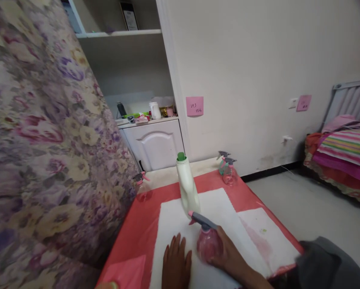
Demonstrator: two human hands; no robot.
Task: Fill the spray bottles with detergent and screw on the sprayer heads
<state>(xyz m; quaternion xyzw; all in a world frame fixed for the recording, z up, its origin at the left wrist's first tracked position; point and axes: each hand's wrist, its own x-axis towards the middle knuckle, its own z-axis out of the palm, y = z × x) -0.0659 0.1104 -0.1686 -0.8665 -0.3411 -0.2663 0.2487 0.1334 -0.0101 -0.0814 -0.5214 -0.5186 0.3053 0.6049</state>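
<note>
My right hand is wrapped round the body of a pink spray bottle with a grey and pink trigger head. Its nozzle points left. To its left, my left hand lies flat on a white sheet, fingers stretched out, holding nothing. Just beyond both hands stands a pale green-white plastic jug with a green piece at its mouth; the spray head overlaps its base in view.
Clear spray bottles stand on the red-covered table: a pink one far left, another far right beside a green one. A second, stained sheet lies right. A floral curtain borders the left; a bed stands right.
</note>
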